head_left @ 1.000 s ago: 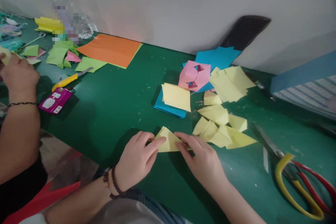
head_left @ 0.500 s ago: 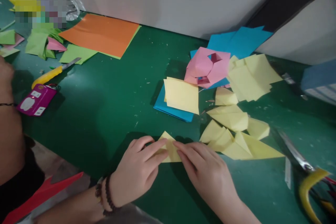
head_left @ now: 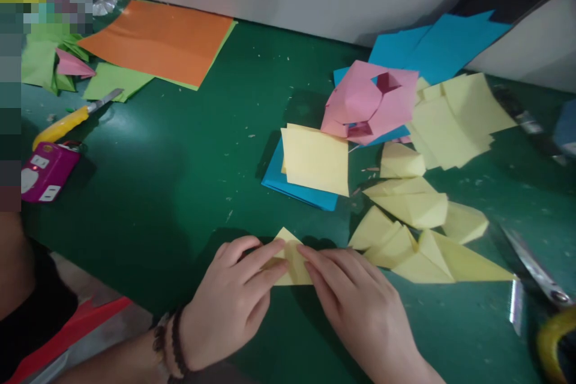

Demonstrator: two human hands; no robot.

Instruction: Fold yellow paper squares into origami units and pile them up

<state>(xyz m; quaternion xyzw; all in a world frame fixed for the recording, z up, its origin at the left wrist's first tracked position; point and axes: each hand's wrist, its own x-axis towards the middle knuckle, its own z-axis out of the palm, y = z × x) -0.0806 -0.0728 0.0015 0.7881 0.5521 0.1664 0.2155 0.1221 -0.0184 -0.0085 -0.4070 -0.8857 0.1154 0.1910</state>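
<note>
Specimen: folded yellow paper triangle point(head_left: 291, 267), lying on the green bench top point(head_left: 148, 216) directly in front of me, between my hands, apex toward 12 o'clock.

Left hand point(head_left: 227, 303): comes in from 8 o'clock; fingers point(head_left: 265, 267) closed together, pressed across the triangle's left side.

Right hand point(head_left: 360, 312): comes in from 4 o'clock; fingers point(head_left: 324, 264) closed together, pressed on the triangle's right side.

Grip: paper held down between both sets of fingers; my thumbs are hidden, so any pinch beneath cannot be confirmed.

Step in hand: judged to be a fold in progress, with the layers held in register while a crease is set.

Next move calls for: firm fingertip pressure along the folded edge before either hand releases; the layers need to stay aligned.

At 3 o'clock: folded yellow paper pieces point(head_left: 405, 240), loosely overlapping, close to my right hand.

At 1 o'clock: pink folded paper model point(head_left: 369, 102) on blue paper sheets point(head_left: 436, 45), with loose yellow paper sheets point(head_left: 454, 123) just beside it.

At 12 o'clock: yellow square sheet point(head_left: 315, 159) on a blue paper stack point(head_left: 288, 186).

At 3 o'clock, far edge: steel scissors blade point(head_left: 535, 270).

At 10 o'clock: yellow utility knife point(head_left: 60, 123), magenta card packet point(head_left: 47, 173), orange paper sheet point(head_left: 157, 42).

At 9 o'clock: co-worker's black sleeve point(head_left: 31, 288), well apart from my hands.
</note>
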